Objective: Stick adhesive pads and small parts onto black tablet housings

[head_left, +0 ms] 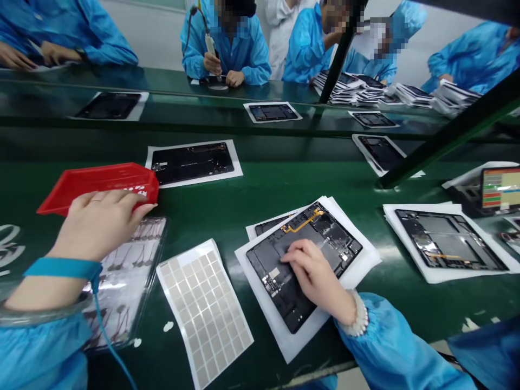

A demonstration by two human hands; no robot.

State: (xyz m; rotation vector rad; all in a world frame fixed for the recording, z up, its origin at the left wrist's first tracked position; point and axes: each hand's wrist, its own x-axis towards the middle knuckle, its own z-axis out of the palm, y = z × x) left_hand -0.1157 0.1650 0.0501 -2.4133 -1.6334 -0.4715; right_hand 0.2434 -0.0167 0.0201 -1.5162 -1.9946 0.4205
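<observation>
My left hand [103, 222], with a blue wrist strap, is at the front edge of a red tray [101, 184], fingers curled over its rim. Below it lies a clear tray of small wired parts [138, 254]. My right hand [311, 271] rests over a black device housing [300, 303] with an orange flex cable, its fingers bent together on the surface; anything between them is too small to tell. White paper [280, 341] lies under the housing. Between my hands is a sheet of grey square stickers [207, 309].
Another housing [195, 162] on paper lies behind the red tray. At right are a stacked housing [450, 238], a small screen [501, 187] and a slanting green post [447, 127]. People in blue sit across the bench, beside paper-wrapped stacks [455, 97].
</observation>
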